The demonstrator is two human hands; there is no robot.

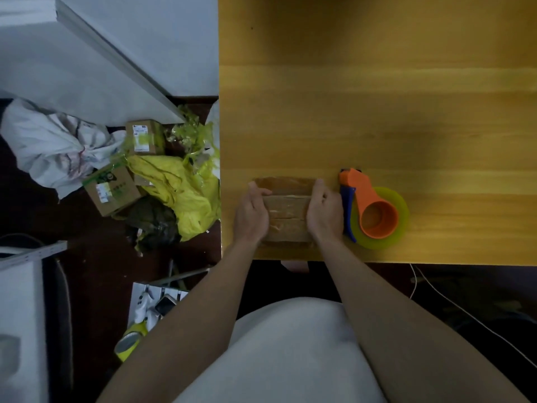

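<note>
Both of your hands are on the cardboard box (287,209), low in the centre of the frame, close to the near edge of the yellow wooden surface (377,112). Your left hand (251,212) clamps the box's left side, fingers (261,191) curled over the top edge. Your right hand (325,212) mirrors it on the right side, fingers (318,187) wrapped round the far corner. The box sits flat between your palms, shiny strips of tape running across its top. Just right of your right hand lies the orange-and-blue tape dispenser (356,187), its yellow-green tape roll (402,210) flat on the surface. Off to the left of the frame, on the dark floor (96,274), two small parcels (145,138) lie beside a crumpled yellow plastic sheet (189,193).
</note>
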